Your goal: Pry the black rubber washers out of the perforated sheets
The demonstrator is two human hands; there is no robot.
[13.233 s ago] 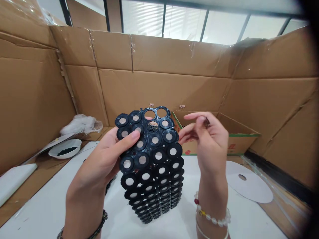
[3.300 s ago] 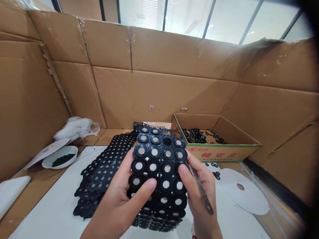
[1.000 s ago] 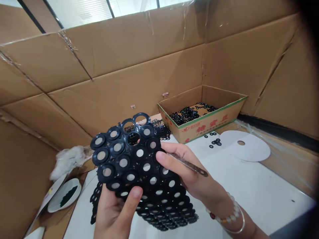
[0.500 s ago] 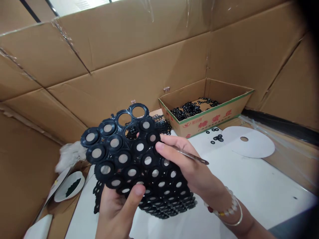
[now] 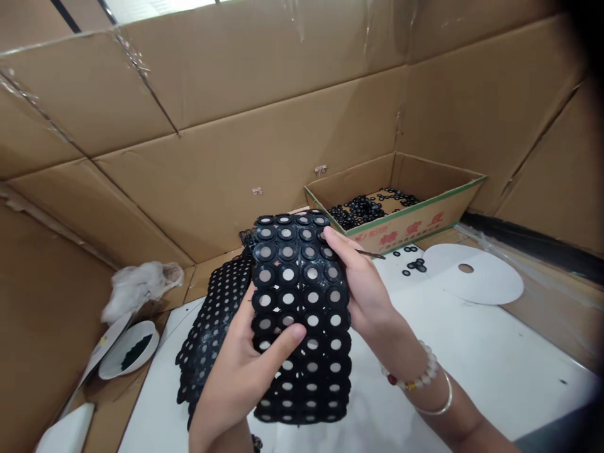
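Plainly, the left hand [image 5: 243, 371] and right hand [image 5: 365, 286] grasp opposite sides of the black ring sheet [image 5: 324, 309] above the white table [image 5: 401, 390]; it looks light, bendy, perhaps slippery. Both side edges suit holding.

Single head-worn view, shot from above, facing forward and down over the worktop [image 5: 472, 340]; hands [image 5: 236, 377] close, center to lower frame; cardboard wall [image 5: 264, 63] farther back, filling upper half, top edge slanting up rightward; dark blur [image 5: 592, 38] crowds right edge
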